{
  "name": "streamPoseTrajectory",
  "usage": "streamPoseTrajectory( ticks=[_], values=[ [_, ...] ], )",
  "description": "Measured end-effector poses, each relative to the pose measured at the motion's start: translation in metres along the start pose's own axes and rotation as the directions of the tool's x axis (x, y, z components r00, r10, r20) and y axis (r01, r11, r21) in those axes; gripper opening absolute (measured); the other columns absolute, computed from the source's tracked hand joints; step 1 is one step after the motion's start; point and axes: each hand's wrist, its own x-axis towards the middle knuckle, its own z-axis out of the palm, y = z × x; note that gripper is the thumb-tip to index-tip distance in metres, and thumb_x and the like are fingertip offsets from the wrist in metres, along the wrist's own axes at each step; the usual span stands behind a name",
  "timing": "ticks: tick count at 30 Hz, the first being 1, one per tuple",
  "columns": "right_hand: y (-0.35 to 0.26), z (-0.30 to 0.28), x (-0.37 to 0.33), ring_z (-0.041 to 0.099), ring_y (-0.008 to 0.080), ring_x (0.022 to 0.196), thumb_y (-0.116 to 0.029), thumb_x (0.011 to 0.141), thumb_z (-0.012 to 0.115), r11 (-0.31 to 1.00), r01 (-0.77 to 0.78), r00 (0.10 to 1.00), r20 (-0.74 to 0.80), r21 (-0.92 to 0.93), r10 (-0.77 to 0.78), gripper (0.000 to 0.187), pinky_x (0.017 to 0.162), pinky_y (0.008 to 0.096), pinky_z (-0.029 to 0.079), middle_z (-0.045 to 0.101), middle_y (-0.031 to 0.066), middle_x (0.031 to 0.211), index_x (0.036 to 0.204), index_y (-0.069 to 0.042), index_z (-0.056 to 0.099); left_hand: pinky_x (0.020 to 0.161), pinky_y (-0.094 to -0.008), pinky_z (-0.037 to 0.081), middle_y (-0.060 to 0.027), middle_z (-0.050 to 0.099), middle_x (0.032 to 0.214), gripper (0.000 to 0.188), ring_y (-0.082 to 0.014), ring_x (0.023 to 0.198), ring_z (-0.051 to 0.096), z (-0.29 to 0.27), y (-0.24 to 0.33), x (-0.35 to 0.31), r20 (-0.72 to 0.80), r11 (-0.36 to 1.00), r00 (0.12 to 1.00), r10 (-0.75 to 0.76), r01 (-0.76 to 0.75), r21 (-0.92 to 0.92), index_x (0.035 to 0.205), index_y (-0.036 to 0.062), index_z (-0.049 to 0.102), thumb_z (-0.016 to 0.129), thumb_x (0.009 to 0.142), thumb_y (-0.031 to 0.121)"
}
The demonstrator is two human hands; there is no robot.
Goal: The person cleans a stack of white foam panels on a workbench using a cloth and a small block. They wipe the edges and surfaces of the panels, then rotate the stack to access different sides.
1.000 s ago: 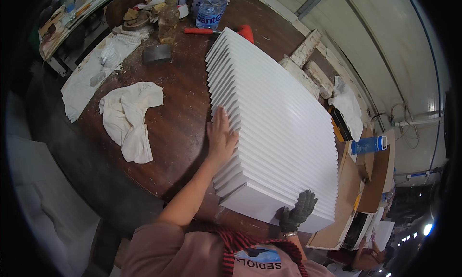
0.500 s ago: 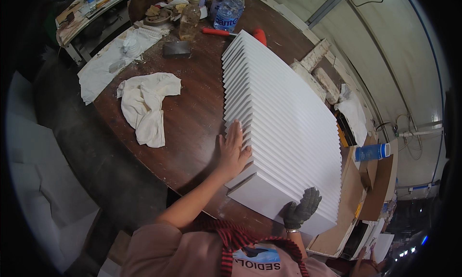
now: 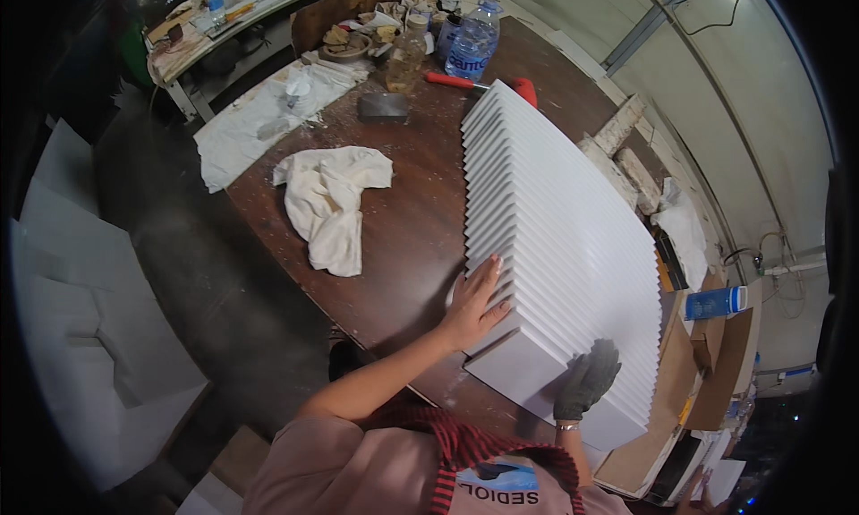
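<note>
A large white block (image 3: 582,238) with a ridged top and a toothed left side lies across the brown table in front of me. My left hand (image 3: 474,306) is bare and rests against the toothed side near the block's closest corner, its fingers stretched out. On the near right part of the block lies my right hand (image 3: 588,381), in a dark grey glove, with fingers extended over the ridges. Neither hand is wrapped round anything. The palms' undersides are hidden.
A crumpled white cloth (image 3: 333,202) lies left of the block on the table (image 3: 416,211). Farther back are a dark small block (image 3: 383,107), a red-handled tool (image 3: 455,82) and a water bottle (image 3: 472,41). A blue bottle (image 3: 714,303) lies at the right, beside cardboard.
The whole view has shifted, so table and block sit farther right in the picture. My right hand's fingers lie closer together on the ridges; my left hand stays at the toothed side.
</note>
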Motion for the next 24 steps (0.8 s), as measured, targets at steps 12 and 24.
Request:
streamPoseTrajectory(
  ticks=[12, 24],
  values=[
    [-0.026, 0.018, 0.007, 0.054, 0.0407, 0.132, -0.02, 0.098, 0.048, 0.995, -0.058, 0.985, -0.161, 0.077, 0.069, 0.038, 0.117, 0.0547, 0.034, 0.064, 0.0186, 0.135, 0.125, 0.0, 0.066, 0.098, -0.0463, 0.048, -0.0184, 0.069, 0.118, 0.032, -0.0386, 0.11, 0.063, -0.433, -0.184, 0.049, -0.584, 0.634, 0.806, 0.098, 0.401, 0.661, 0.117, 0.0015, 0.069, 0.071, 0.086, 0.01],
    [-0.038, 0.01, 0.014, 0.052, 0.0355, 0.134, -0.024, 0.098, 0.047, 0.993, -0.111, 0.989, -0.101, -0.047, 0.106, 0.038, 0.119, 0.0513, 0.031, 0.062, 0.0155, 0.137, 0.125, -0.006, 0.067, 0.084, -0.0309, 0.053, -0.01, 0.067, 0.111, 0.031, -0.0158, 0.092, 0.062, -0.342, -0.101, 0.028, -0.525, 0.991, 0.847, -0.084, 0.127, 0.046, 0.124, -0.0059, 0.063, 0.066, 0.096, 0.008]
  ],
)
